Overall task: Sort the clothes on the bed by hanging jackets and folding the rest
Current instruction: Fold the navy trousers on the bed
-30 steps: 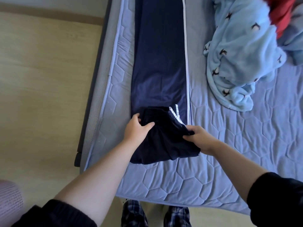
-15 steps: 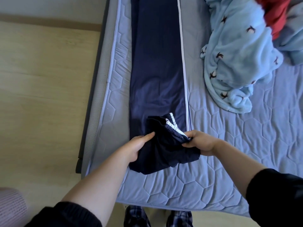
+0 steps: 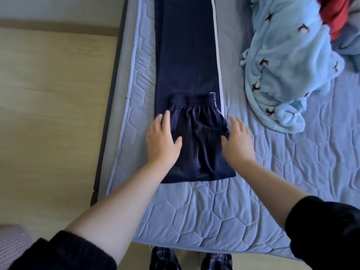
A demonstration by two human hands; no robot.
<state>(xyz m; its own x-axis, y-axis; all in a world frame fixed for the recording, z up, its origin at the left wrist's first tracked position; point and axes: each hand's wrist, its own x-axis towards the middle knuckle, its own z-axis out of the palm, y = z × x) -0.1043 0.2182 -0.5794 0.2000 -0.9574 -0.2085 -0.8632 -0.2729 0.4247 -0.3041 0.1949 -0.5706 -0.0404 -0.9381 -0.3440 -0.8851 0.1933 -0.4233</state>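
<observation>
Navy track trousers (image 3: 187,55) lie stretched lengthwise along the left side of the mattress (image 3: 214,221), their white side stripe (image 3: 217,55) toward the mattress's middle. The end nearest the mattress's near edge is doubled over onto the legs, so the elastic waistband (image 3: 190,99) sits across them, farther up the mattress. The left hand (image 3: 161,141) lies flat with straight fingers and the thumb out, pressing the side of the fold (image 3: 198,145) that faces the mattress's left edge. The right hand (image 3: 238,143), also flat and spread, presses the opposite side, half on cloth and half on the mattress's quilted top. Neither hand pinches anything; the palms seem set down to flatten the slippery fabric and square the fold's edges, so the first fold looks made and further folds up the mattress likely remain. A crumpled light blue fleece (image 3: 288,65) and a red garment (image 3: 335,14) wait at the mattress's far right, unsorted. The wood floor (image 3: 48,114) runs beside the mattress's left edge.
</observation>
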